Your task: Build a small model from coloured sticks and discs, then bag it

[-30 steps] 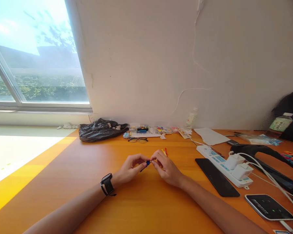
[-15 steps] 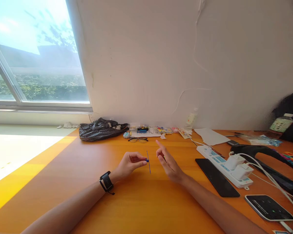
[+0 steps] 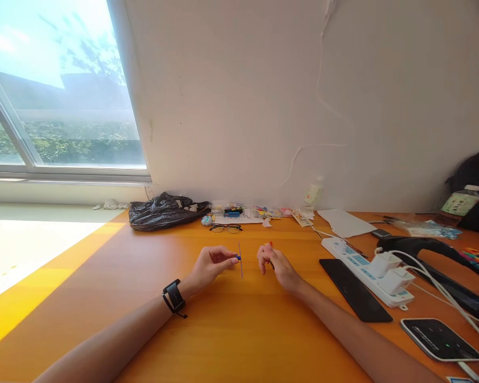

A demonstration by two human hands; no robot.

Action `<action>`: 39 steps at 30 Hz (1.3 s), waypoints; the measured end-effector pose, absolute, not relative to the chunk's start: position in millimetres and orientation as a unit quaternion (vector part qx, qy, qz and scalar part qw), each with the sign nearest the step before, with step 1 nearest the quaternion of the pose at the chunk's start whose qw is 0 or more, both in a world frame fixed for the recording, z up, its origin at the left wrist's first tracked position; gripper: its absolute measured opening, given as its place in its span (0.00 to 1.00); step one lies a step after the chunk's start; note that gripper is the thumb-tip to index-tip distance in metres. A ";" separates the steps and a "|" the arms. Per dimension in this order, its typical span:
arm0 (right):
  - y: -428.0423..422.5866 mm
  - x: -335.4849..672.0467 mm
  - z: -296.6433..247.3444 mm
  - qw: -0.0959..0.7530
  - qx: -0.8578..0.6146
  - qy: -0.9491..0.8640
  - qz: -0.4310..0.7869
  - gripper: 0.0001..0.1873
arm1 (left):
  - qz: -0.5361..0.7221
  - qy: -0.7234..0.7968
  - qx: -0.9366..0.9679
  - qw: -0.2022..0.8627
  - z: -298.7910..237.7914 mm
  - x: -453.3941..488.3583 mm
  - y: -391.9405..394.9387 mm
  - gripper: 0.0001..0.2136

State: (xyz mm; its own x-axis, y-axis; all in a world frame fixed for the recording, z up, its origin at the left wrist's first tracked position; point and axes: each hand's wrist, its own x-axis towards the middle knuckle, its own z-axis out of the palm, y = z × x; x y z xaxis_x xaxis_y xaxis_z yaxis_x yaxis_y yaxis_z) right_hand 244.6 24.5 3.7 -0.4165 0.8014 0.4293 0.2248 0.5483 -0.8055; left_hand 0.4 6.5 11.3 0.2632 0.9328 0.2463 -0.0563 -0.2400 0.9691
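Note:
My left hand (image 3: 215,264) pinches the hub of a small blue propeller (image 3: 240,259) between thumb and forefinger. The thin blade stands nearly upright, seen edge-on, just past the fingertips. To its right, apart from the propeller, is my right hand (image 3: 281,267) with its fingers curled in. A small dark bit shows beneath those fingers and a reddish spot above them; I cannot make out what is held. Both hands are raised over the wooden table (image 3: 207,340).
Glasses (image 3: 225,229) lie beyond my hands, near a black plastic bag (image 3: 163,213) and small packets along the wall. On the right are a white power strip (image 3: 363,271) with plugged-in chargers, a black phone (image 3: 355,290) and a white-edged device (image 3: 439,339) on a cable.
My right hand's fingers, stretched out before, have curled in. My left hand has shifted very slightly up and left, still pinching the propeller.

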 end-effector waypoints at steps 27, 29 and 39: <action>27.7 243.9 -6.6 0.433 -0.369 -0.737 0.365 0.33 | 0.527 0.320 0.494 0.613 16.9 -7.4 14.8 0.19; 27.2 243.7 -6.5 0.430 -0.371 -0.737 0.367 0.33 | 0.528 0.307 0.474 0.634 14.1 -8.8 18.6 0.18; 26.5 243.4 -6.8 0.422 -0.366 -0.751 0.352 0.32 | 0.545 0.279 0.418 0.671 -0.3 -12.7 28.5 0.17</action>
